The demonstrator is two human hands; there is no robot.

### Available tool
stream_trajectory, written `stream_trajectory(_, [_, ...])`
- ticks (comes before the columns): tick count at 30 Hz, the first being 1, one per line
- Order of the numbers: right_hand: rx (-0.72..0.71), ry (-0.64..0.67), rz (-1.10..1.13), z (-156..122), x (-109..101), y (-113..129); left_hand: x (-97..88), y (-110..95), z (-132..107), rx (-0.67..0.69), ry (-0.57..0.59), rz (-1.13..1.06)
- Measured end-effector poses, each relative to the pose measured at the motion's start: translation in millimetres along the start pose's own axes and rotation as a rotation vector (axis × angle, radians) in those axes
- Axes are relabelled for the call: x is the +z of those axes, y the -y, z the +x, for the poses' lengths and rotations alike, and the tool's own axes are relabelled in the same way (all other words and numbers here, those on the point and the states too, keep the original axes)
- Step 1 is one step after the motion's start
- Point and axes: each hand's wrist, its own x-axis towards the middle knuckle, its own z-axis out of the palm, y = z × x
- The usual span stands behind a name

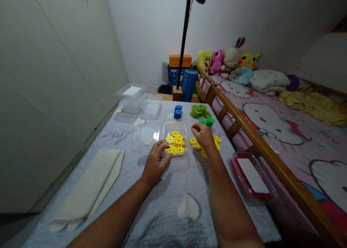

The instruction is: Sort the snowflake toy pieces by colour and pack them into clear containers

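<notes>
While script (117, 133) decorates fabric (162, 212), left hand (156, 161) spreads loosely; right hand (204, 136) curls, hold unclear.

Tall, flat, pale panels (54, 89) fill the left; a plain whitish wall (146, 31) stands far. Along the right runs a brown wooden-railed bed (245, 133) with pink cartoon-printed bedding (295, 156), multicoloured plush toys (231, 58) at its far end. The light is dim.

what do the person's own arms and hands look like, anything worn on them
Both the left hand and the right hand are bare, without gloves. The left forearm and right forearm show no sleeves up to the picture's edge. No watch or bracelet is visible.
</notes>
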Motion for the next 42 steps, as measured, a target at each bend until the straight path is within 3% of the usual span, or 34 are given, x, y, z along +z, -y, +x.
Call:
stream_trajectory(2, [0.077, -0.059, -0.104, 2.0, -15.6, -21.3, 0.1, 0.1, -0.1, -0.006, 0.007, -0.006])
stream_trajectory(4, [0.15, -0.031, -0.255, -0.1, -28.4, -42.8, 0.0, -0.1, -0.1, -0.011, 0.01, -0.011])
stream_trajectory(9, [0.314, 0.237, -0.541, -14.8, -35.9, -73.4, -1.3, -2.3, 0.0, -0.012, 0.019, -0.021])
stream_trajectory(20, [0.333, 0.267, -0.52, -16.7, -37.3, -73.8, -0.2, -0.6, -0.2, -0.004, 0.012, -0.012])
stream_trajectory(27, [0.31, 0.167, -0.337, -13.9, -43.8, -72.6, -1.2, -2.0, -0.3, -0.011, 0.009, -0.013])
stream_trajectory(31, [0.303, -0.005, 0.05, -11.1, -49.2, -63.3, -1.2, -2.6, -0.4, -0.017, 0.01, -0.002])
stream_trajectory(35, [0.206, -0.129, 0.316, -7.7, -36.6, -32.8, -1.1, -2.8, -0.5, -0.018, 0.013, 0.003])
stream_trajectory(38, [0.095, -0.042, 0.332, -8.1, -13.4, -1.6, -1.1, -2.7, -0.4, -0.017, 0.011, -0.001])
stream_trajectory(42, [-0.074, 0.052, 0.063, -13.8, 17.0, 30.3, -1.0, -2.3, -0.4, -0.004, 0.008, -0.006])
